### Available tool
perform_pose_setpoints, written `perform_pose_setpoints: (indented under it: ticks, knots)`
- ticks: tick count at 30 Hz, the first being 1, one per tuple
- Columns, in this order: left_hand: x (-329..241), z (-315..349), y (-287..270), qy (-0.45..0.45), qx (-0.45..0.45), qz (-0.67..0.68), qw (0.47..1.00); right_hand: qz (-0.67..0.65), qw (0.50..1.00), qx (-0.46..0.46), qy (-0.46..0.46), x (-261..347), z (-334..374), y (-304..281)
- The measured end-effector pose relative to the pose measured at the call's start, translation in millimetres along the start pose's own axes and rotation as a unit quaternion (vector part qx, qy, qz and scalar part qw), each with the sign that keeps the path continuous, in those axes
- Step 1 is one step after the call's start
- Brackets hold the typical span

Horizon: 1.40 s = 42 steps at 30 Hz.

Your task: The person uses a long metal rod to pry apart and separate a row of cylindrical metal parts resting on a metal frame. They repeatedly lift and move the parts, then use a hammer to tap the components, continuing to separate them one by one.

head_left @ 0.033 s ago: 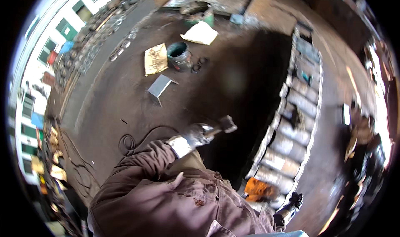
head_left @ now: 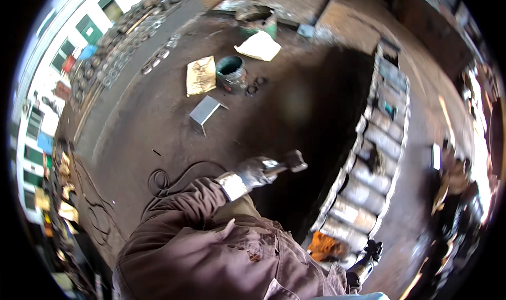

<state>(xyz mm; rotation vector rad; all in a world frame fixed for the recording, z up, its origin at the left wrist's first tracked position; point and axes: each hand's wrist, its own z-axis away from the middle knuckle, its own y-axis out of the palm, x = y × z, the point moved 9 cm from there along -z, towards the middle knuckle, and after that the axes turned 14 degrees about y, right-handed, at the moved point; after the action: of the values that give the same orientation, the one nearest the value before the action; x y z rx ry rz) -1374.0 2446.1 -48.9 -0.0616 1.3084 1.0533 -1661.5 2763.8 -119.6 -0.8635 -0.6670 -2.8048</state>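
My left hand (head_left: pixel 255 172), in a silvery, worn work glove with a pale cuff, is closed round the handle of a hammer (head_left: pixel 297 161). The hammer's blocky head points to the right, above the dark floor. Down at the lower right, my right hand (head_left: pixel 373 251) appears small, in a dark glove, beside the near end of a row of rollers (head_left: pixel 353 214). Its fingers are too dark and small to make out, and so is anything in them. An orange, rusty patch (head_left: pixel 326 246) lies close to that hand.
A dark bucket (head_left: pixel 231 72) stands ahead between yellowish sacks (head_left: pixel 201 75), with a bent metal plate (head_left: pixel 206 112) nearer. A larger green drum (head_left: pixel 258 22) is farther off. Loose cable (head_left: pixel 161 182) coils on the floor left of my arm. Many metal rings (head_left: pixel 113 73) line the left wall.
My left hand and the hammer have shifted slightly to the right. The whole view has turned a little; the right hand stays near the rollers.
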Motion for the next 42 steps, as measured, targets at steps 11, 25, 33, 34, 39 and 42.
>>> perform_pose_setpoints:
  ticks: [11, 25, 33, 34, 39, 42]
  knots:
    - [-323.5, 50.1, -106.1, 0.447, 0.006, -0.628, 0.637, 0.12, 0.747, 0.617, 0.217, -95.8, 156.6, 661.8]
    - [-510.3, 147.4, -420.0, 0.416, -0.278, -0.322, 0.804, 0.394, 0.623, 0.674, 0.04, -339.5, 207.7, 976.1]
    - [-623.8, 173.2, -560.8, 0.502, -0.36, -0.19, 0.763, 0.288, 0.58, 0.664, 0.373, -527.9, 140.3, 1184.8]
    - [-647.3, 200.7, -561.4, 0.407, -0.393, -0.311, 0.764, 0.24, 0.544, 0.684, 0.423, -547.5, 144.9, 1216.7]
    - [-665.4, 312.4, -661.6, 0.116, -0.522, -0.294, 0.793, 0.26, 0.515, 0.668, 0.47, -609.0, 282.5, 1299.8]
    - [-674.2, 353.9, -749.2, 0.273, -0.528, -0.183, 0.783, 0.284, 0.55, 0.635, 0.462, -678.3, 318.0, 1348.0]
